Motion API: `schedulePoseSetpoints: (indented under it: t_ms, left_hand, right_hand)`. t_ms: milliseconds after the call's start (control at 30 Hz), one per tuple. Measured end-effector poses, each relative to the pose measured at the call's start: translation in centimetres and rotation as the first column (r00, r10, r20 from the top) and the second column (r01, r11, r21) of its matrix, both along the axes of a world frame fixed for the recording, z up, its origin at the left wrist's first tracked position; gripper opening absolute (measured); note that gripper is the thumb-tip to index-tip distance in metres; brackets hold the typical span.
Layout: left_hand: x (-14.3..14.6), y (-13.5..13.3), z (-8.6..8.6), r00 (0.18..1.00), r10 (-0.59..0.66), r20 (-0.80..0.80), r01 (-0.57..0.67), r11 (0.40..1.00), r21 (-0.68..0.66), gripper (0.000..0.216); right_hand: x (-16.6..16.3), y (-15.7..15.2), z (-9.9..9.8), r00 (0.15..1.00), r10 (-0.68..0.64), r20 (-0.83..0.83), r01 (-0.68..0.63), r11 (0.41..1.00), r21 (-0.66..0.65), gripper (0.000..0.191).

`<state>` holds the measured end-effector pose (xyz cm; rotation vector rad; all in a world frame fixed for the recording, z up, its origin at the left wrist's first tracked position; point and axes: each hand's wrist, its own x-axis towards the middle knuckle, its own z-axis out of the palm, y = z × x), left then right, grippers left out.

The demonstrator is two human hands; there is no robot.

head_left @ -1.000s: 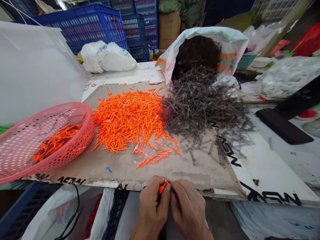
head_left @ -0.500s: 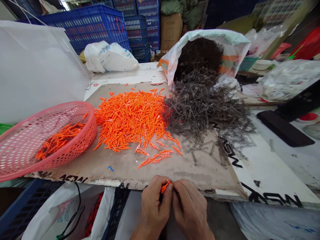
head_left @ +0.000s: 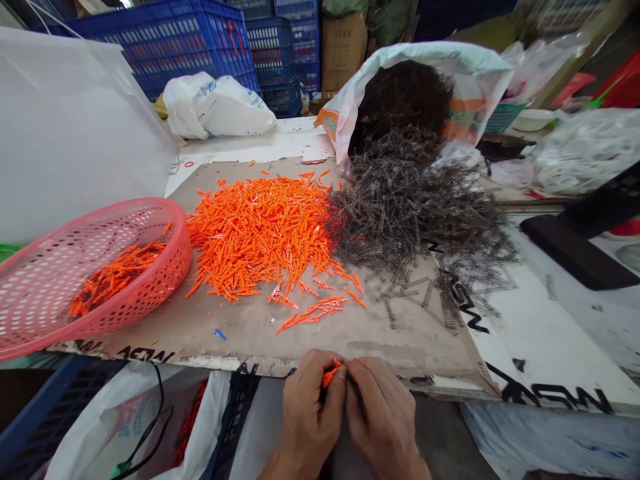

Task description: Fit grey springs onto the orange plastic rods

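Note:
At the table's front edge my left hand (head_left: 313, 407) is closed on a small orange plastic piece (head_left: 331, 372), which shows between thumb and forefinger. My right hand (head_left: 380, 410) presses against it, its fingertips pinched together at the piece's end; what they grip is hidden. Beyond my hands lies a heap of slim orange plastic pieces (head_left: 260, 233), with a few loose ones nearer me. To its right spreads a tangled pile of dark metal springs (head_left: 400, 213), spilling out of a white sack (head_left: 480, 67).
A pink perforated basket (head_left: 173, 267) on the left holds more orange pieces. Below the edge hangs an open white bag (head_left: 85, 427) with red things inside. A black stand (head_left: 575, 250) is at the right. Blue crates (head_left: 200, 47) stack up behind the table (head_left: 210, 347).
Both hands stay together at nearly the same spot, still around the orange piece. The view has shifted slightly; the piles look the same.

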<state>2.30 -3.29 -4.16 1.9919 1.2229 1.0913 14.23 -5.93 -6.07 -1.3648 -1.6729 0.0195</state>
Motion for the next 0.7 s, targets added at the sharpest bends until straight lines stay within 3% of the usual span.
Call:
schedulePoseSetpoints:
  t_ms: [700]
  left_hand:
    - [0.26, 0.10, 0.17, 1.000, -0.002, 0.003, 0.002, 1.000, 0.023, 0.014]
  right_hand:
    - [0.00, 0.03, -0.17, 1.000, -0.013, 0.023, 0.013, 1.000, -0.007, 0.019]
